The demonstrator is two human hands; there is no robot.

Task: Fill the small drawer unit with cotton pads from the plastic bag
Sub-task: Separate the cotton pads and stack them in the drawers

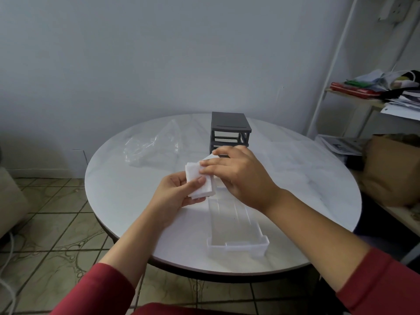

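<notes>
A stack of white square cotton pads point(200, 180) is held above the table's middle. My left hand point(175, 196) grips the stack from below with the thumb on top. My right hand point(238, 176) covers its right side, fingertips pressing on the top pad. Under my hands lies a clear, empty drawer point(236, 226) pulled out of the unit, its front toward me. The dark grey drawer unit point(229, 130) stands behind, its upper slots open and empty. The clear plastic bag point(154, 144) lies crumpled to the left of the unit.
Everything sits on a round white marble-look table point(127, 178). A brown paper bag point(393, 169) and a shelf with papers point(400, 96) stand at the right. Tiled floor point(56, 223) lies to the left, a wall behind.
</notes>
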